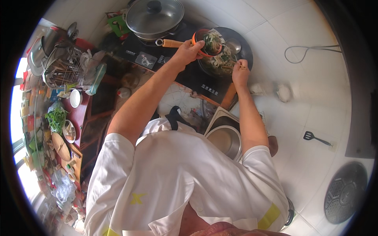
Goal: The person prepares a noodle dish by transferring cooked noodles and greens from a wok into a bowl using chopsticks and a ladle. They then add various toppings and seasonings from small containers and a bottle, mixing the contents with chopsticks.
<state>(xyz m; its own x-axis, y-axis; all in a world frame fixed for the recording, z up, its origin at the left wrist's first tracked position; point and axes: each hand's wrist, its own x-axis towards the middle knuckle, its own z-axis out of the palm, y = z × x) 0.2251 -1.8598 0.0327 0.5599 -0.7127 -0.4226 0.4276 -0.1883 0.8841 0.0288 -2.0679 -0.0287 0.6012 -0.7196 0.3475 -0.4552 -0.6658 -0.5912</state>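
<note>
My left hand grips the rim and side of an orange-red bowl with a dark inside, filled with noodles and leafy greens. The bowl is held over the left side of a dark wok on a black stovetop. Noodles in broth lie in the wok, and a metal ladle rests at its far right. My right hand holds wooden chopsticks whose tips are among the noodles. A wooden handle with a metal ring sticks out left behind my left wrist.
A large lidded pot stands at the stove's far left. Nearer me on the right, a metal pot of cloudy liquid sits in a sink. At left, a red counter holds a white bowl, greens and a utensil rack.
</note>
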